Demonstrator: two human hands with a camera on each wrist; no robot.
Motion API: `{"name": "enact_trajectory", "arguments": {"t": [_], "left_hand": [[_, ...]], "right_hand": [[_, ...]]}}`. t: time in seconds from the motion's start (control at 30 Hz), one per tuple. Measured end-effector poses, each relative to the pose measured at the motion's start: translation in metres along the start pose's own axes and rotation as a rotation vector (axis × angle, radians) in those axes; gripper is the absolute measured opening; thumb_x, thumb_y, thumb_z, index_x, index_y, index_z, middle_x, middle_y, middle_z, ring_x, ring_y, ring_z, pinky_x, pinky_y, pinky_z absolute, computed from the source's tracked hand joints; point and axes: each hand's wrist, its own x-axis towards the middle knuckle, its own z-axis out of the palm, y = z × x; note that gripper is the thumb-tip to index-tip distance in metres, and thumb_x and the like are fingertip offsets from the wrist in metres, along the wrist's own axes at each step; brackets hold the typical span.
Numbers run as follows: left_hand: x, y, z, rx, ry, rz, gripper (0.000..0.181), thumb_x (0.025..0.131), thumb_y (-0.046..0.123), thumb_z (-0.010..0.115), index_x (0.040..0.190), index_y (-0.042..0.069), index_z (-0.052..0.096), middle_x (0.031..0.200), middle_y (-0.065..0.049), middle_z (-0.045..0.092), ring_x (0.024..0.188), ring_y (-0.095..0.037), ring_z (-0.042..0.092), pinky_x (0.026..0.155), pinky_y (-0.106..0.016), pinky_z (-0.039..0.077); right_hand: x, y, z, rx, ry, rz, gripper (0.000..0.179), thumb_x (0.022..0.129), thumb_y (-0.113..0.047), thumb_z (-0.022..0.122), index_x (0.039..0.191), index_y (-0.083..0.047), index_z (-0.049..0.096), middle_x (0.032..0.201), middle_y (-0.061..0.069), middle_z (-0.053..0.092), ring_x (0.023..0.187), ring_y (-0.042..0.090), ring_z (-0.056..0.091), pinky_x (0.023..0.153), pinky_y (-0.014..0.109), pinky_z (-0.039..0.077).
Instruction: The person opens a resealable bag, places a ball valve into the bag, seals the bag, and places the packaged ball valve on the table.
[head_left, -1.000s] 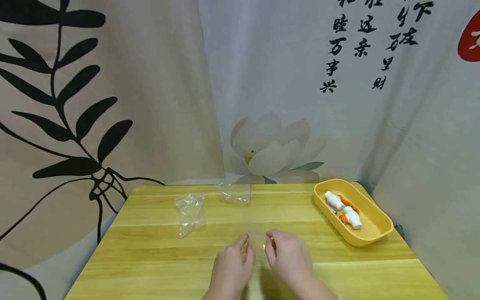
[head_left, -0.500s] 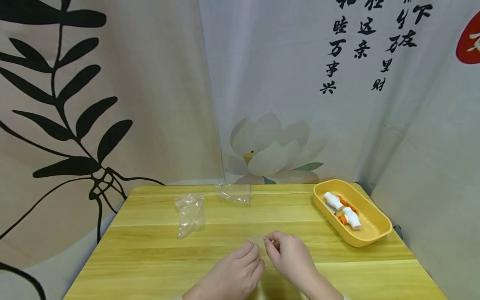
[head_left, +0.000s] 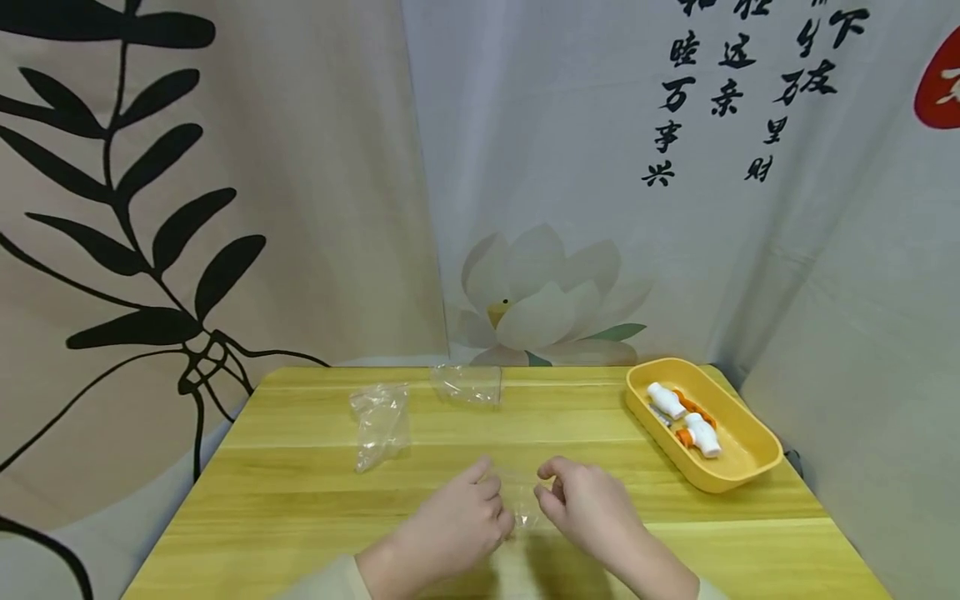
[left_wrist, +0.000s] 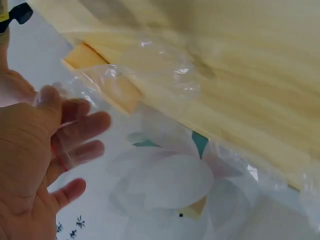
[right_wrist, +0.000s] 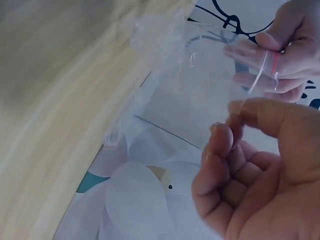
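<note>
A clear plastic zip bag [right_wrist: 210, 65] with a red line along its mouth hangs between my two hands, over the near middle of the table. My left hand [head_left: 457, 525] holds one side of the mouth, with its thumb in front and fingers showing through the film in the left wrist view. My right hand [head_left: 592, 512] has its thumb and forefinger together at the other end of the mouth, pinching the edge, while the other fingers curl in. In the head view the bag is faint, and glints mark its lower part. I see nothing inside it.
Two more clear bags, one crumpled [head_left: 381, 425] and one flatter [head_left: 468, 385], lie toward the table's far edge. A yellow tray [head_left: 750, 454] at the right holds white and orange plastic pieces. A printed curtain [head_left: 360, 208] stands behind the wooden table [head_left: 300, 517].
My left hand first came closer to the right one and turned over, then drew slightly back left. The right hand has shifted little. The tray and the lying bags stay put.
</note>
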Motion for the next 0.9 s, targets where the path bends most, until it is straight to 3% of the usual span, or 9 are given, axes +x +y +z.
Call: {"name": "enact_trajectory", "arguments": {"t": [0.07,0.17,0.27,0.37,0.43,0.63,0.73,0.9], "left_hand": [[0.000,-0.007,-0.001,0.004,0.003,0.022,0.019,0.102,0.052,0.065,0.100,0.036,0.076,0.097,0.020,0.080,0.102,-0.005,0.071,0.109,-0.031,0.050],[0.000,-0.017,-0.001,0.021,0.029,0.050,0.015,0.102,0.045,0.067,0.101,0.033,0.077,0.099,0.019,0.080,0.099,-0.005,0.069,0.100,-0.026,0.051],[0.001,-0.027,0.000,0.034,0.063,0.059,0.014,0.103,0.040,0.068,0.100,0.030,0.076,0.096,0.019,0.078,0.094,-0.006,0.066,0.092,-0.024,0.049],[0.001,-0.033,0.001,0.031,0.095,0.060,0.011,0.100,0.037,0.070,0.098,0.027,0.075,0.094,0.017,0.078,0.094,-0.007,0.066,0.092,-0.024,0.051],[0.001,-0.036,0.002,0.019,0.122,0.061,0.009,0.099,0.034,0.071,0.094,0.026,0.074,0.090,0.016,0.077,0.091,-0.007,0.066,0.089,-0.024,0.051],[0.003,-0.035,0.004,0.010,0.205,0.095,0.013,0.097,0.031,0.071,0.085,0.027,0.068,0.080,0.016,0.069,0.080,-0.009,0.056,0.078,-0.023,0.043],[0.004,-0.034,0.004,0.037,0.215,0.116,0.014,0.101,0.033,0.068,0.088,0.027,0.069,0.086,0.015,0.073,0.087,-0.010,0.062,0.082,-0.023,0.046],[0.004,-0.033,0.003,0.080,0.205,0.152,0.016,0.103,0.035,0.064,0.093,0.027,0.073,0.097,0.014,0.079,0.100,-0.011,0.069,0.091,-0.026,0.052]], "right_hand": [[0.001,0.003,-0.003,-0.011,0.014,-0.095,0.027,0.092,-0.019,0.083,0.116,-0.012,0.074,0.085,-0.011,0.070,0.062,-0.001,0.056,0.051,0.017,0.043],[0.003,0.009,-0.008,-0.037,0.114,-0.385,0.040,0.089,-0.020,0.087,0.126,-0.013,0.071,0.115,-0.002,0.073,0.087,0.009,0.070,0.065,0.023,0.057],[0.005,0.016,-0.014,-0.114,0.233,-0.714,0.031,0.096,-0.024,0.079,0.124,-0.014,0.071,0.132,0.003,0.071,0.104,0.017,0.072,0.083,0.031,0.062],[0.006,0.019,-0.019,-0.196,0.247,-0.901,0.026,0.100,-0.030,0.072,0.123,-0.016,0.071,0.137,0.002,0.070,0.103,0.015,0.069,0.087,0.031,0.059],[0.006,0.020,-0.021,-0.259,0.214,-0.945,0.030,0.097,-0.033,0.076,0.122,-0.017,0.070,0.136,0.000,0.071,0.099,0.013,0.068,0.085,0.029,0.057],[0.010,0.013,-0.025,-0.482,0.058,-0.931,0.043,0.079,-0.039,0.091,0.113,-0.024,0.068,0.126,-0.010,0.071,0.087,0.010,0.059,0.076,0.023,0.048],[0.015,0.006,-0.026,-0.601,-0.024,-0.937,0.041,0.080,-0.047,0.090,0.109,-0.028,0.068,0.120,-0.014,0.070,0.080,0.010,0.053,0.070,0.022,0.040],[0.023,-0.003,-0.024,-0.732,-0.137,-0.923,0.025,0.092,-0.049,0.080,0.109,-0.032,0.072,0.120,-0.014,0.074,0.072,0.009,0.046,0.065,0.022,0.033]]}}
